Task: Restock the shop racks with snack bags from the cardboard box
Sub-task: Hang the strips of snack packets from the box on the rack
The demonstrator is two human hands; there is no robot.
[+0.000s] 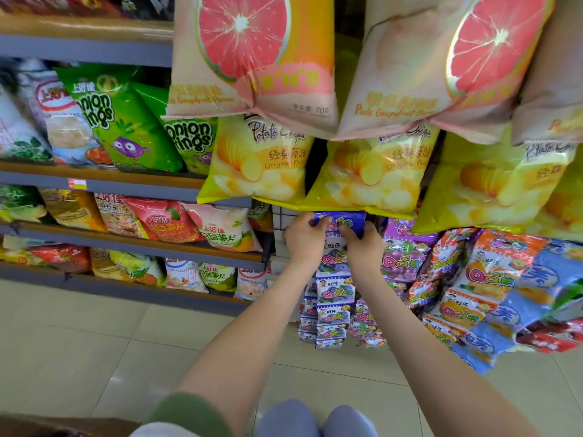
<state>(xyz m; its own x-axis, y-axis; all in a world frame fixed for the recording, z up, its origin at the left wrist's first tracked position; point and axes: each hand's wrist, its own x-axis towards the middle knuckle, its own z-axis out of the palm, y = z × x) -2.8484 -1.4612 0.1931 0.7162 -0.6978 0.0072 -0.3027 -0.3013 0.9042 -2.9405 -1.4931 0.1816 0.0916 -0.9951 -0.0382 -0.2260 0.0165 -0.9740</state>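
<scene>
Fingers [322, 223] of the left hand [304, 239] and of the right hand [364, 249] curl onto a small blue snack bag [350, 218], pinching its top edge, just off centre toward 1 o'clock. Beneath the hands hangs a column of matching bags [336, 291] printed "QQ". Yellow bags [258, 165] overhang the held bag's top edge and read "Potato Chips" and "Original Flavor". At 12 o'clock, pink bags [410, 74] read "Pink Grapefruit". At 10 o'clock, green bags [123, 121] read "Onion Rings". Open tiled floor [94, 342] spreads from 6 to 8 o'clock.
</scene>
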